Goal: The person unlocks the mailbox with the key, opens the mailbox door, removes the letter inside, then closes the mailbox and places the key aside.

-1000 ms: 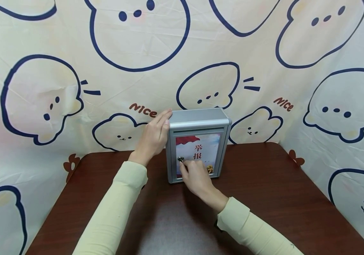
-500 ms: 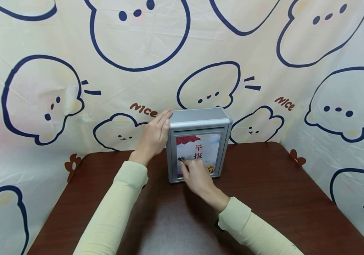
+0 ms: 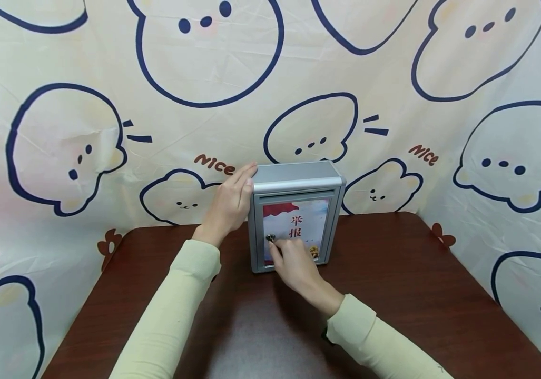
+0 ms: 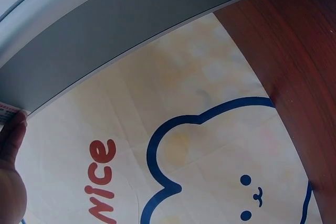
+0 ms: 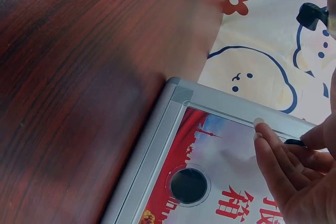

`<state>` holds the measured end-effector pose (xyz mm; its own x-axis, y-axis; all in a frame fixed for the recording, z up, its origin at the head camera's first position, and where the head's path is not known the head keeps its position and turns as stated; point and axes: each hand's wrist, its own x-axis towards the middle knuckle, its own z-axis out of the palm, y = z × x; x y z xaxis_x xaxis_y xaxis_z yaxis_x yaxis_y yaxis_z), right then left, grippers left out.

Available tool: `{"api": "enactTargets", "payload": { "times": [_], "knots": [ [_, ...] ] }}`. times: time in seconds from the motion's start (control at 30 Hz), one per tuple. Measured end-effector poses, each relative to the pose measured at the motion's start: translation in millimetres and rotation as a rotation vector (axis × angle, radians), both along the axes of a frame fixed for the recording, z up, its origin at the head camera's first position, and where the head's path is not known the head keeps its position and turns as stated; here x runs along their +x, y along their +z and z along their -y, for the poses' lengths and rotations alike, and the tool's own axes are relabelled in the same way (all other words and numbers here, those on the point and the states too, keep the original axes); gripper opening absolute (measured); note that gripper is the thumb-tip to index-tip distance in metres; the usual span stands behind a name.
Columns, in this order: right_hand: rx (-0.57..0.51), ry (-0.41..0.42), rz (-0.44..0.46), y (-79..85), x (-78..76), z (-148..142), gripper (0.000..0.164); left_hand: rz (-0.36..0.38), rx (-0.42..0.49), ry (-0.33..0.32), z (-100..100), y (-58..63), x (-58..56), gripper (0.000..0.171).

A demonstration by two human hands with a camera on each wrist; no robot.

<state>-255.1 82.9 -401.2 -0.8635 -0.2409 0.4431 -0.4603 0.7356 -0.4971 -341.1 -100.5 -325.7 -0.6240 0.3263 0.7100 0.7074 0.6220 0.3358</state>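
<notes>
A grey metal box (image 3: 297, 171) stands upright on the table, its front bearing a printed panel (image 3: 315, 216) with red characters. My left hand (image 3: 226, 208) rests against the box's upper left corner, fingers straight; in the left wrist view, part of that hand (image 4: 11, 171) touches the box's edge. At the left side of the panel is a shiny lock (image 3: 270, 238). There my right hand (image 3: 296, 263) pinches a small key with a black head (image 5: 295, 142) between thumb and curled fingers. The key's shaft is hidden by the hand.
The dark brown wooden table (image 3: 384, 295) extends in front of the box and to both sides. A cream cloth backdrop (image 3: 232, 131) with blue cartoon outlines rises behind and along the sides. A dark round spot (image 5: 189, 185) shows on the panel in the right wrist view.
</notes>
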Motion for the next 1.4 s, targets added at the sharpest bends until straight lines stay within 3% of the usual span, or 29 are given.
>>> {"api": "enactTargets", "payload": {
  "times": [0.5, 0.93, 1.4],
  "knots": [
    [-0.009, 0.024, 0.033, 1.9, 8.7, -4.8, 0.036, 0.002, 0.004, 0.002, -0.3, 0.3, 0.9, 0.055],
    [0.005, 0.040, -0.011, 0.8, 17.2, -10.8, 0.042, -0.007, 0.006, 0.008, -1.4, 0.0, 1.2, 0.055],
    [-0.004, 0.060, 0.027, -0.3, 28.8, -21.1, 0.032, -0.007, 0.012, -0.003, -1.1, -1.5, -0.9, 0.055]
  ]
}}
